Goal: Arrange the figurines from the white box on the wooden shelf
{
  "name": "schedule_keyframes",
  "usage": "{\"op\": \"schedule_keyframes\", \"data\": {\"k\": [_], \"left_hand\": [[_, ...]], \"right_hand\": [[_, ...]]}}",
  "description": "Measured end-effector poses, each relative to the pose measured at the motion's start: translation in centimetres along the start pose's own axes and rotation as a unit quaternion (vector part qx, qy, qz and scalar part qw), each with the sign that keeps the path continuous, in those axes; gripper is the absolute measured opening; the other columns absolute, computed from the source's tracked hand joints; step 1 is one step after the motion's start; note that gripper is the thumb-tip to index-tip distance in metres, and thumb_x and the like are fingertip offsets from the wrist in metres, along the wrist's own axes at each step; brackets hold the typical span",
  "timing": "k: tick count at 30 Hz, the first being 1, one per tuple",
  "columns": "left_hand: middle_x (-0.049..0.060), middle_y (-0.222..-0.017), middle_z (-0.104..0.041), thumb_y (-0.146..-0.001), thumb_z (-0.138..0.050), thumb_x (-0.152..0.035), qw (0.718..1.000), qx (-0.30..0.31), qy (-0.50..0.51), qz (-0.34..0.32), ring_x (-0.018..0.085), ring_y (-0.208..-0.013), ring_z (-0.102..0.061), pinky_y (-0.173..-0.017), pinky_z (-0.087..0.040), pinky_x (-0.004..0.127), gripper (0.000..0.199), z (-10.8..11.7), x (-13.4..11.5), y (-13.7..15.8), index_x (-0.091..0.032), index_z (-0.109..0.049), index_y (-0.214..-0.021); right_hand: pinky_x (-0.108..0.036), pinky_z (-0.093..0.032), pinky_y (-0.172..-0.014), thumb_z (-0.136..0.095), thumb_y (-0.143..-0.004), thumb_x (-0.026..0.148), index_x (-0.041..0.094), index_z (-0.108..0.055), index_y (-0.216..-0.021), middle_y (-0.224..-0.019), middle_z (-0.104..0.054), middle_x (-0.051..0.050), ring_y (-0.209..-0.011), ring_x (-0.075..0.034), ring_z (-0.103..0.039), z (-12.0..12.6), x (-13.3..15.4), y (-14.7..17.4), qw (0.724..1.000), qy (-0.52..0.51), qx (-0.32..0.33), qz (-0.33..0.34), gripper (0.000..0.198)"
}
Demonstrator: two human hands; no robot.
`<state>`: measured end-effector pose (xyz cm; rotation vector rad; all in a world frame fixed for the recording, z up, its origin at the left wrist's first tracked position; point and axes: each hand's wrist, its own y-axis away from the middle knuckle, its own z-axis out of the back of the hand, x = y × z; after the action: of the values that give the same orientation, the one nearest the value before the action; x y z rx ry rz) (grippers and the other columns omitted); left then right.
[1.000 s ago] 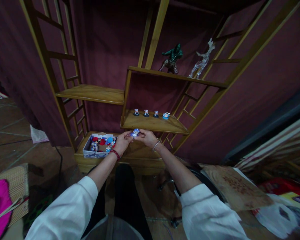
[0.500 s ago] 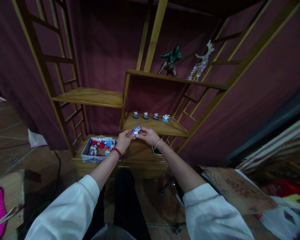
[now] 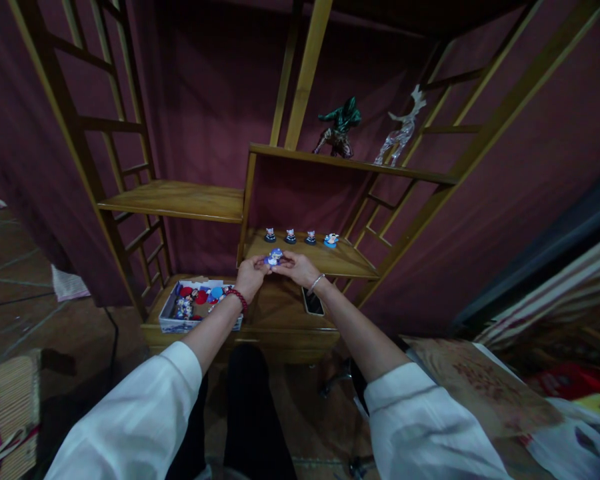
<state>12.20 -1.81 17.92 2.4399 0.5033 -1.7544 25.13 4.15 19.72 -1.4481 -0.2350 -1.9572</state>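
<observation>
A small purple-and-white figurine (image 3: 274,257) is held between both hands, in front of the middle shelf (image 3: 300,257). My left hand (image 3: 250,277) pinches it from the left, and my right hand (image 3: 300,269) grips its right side with closed fingers. Behind it on that shelf stand several little figurines in a row: dark-based ones, such as this figurine (image 3: 291,236), and a blue-and-white figurine (image 3: 331,240) at the right end. Below my left hand, an open box (image 3: 190,326) holds a jumble of small figurines and red and blue round pieces.
A phone (image 3: 313,303) lies on the lower board under my right wrist. Above, a green hooded statue (image 3: 341,127) and a clear deer statue (image 3: 400,133) stand on the upper shelf (image 3: 370,165). Wooden lattice sides frame the cabinet. A woven seat (image 3: 17,400) is at lower left.
Both hands keep hold of the figurine, raised slightly toward the shelf. The view has shifted a little, and more of the phone shows beneath my right wrist.
</observation>
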Motion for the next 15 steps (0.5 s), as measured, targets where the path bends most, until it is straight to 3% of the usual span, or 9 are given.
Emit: {"op": "schedule_keyframes", "data": {"k": [10, 15], "left_hand": [[0.002, -0.070, -0.061, -0.066, -0.055, -0.001, 0.997, -0.002, -0.069, -0.019, 0.007, -0.058, -0.055, -0.064, -0.047, 0.021, 0.026, -0.6, 1.2, -2.0, -0.008, -0.059, -0.091], [0.003, -0.070, -0.062, -0.069, -0.056, -0.006, 0.984, -0.017, -0.170, -0.050, 0.007, -0.058, -0.055, -0.062, -0.047, 0.020, 0.025, -0.6, 1.6, -2.5, -0.010, -0.059, -0.093]], "right_hand": [[-0.024, -0.048, -0.070, -0.069, -0.058, 0.024, 0.015, -0.057, -0.085, -0.081, -0.064, -0.001, -0.072, -0.012, -0.060, 0.9, -1.2, -1.1, 0.999, -0.011, -0.030, -0.023, 0.031], [-0.022, -0.047, -0.062, -0.069, -0.056, 0.027, 0.015, -0.058, -0.080, -0.075, -0.063, 0.000, -0.066, -0.011, -0.059, 1.0, -1.4, -1.3, 0.999, 0.007, -0.042, -0.025, 0.029]]}}
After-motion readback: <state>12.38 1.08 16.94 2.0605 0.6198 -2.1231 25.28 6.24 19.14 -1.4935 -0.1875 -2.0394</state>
